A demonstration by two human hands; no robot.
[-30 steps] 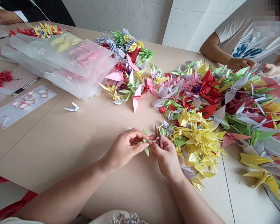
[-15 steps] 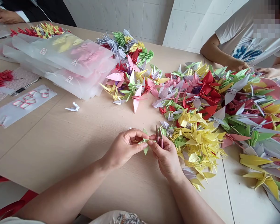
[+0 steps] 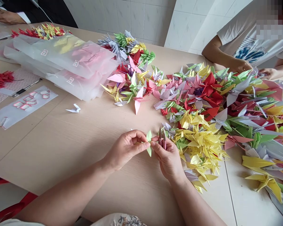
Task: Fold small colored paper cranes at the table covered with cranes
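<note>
A small light green paper crane is pinched between my two hands above the table, its wings spread toward and away from me. My left hand grips its left end with thumb and forefinger. With thumb and forefinger, my right hand holds the other end. Small scissors are tucked in the fingers of that same hand, blades pointing up. Just right of my hands lies a heap of yellow paper cranes. A single white paper crane rests on the table to the left.
Mixed coloured cranes spread across the right side. Translucent plastic bags with cranes inside lie at the back left, near a pen and a strip with stickers. Another person's hands work at the far right; a dark-sleeved person sits far left.
The green crane has turned between my fingers, so its wings now show broader and more upright. My hands have barely shifted, and the scissors stay in my right hand.
</note>
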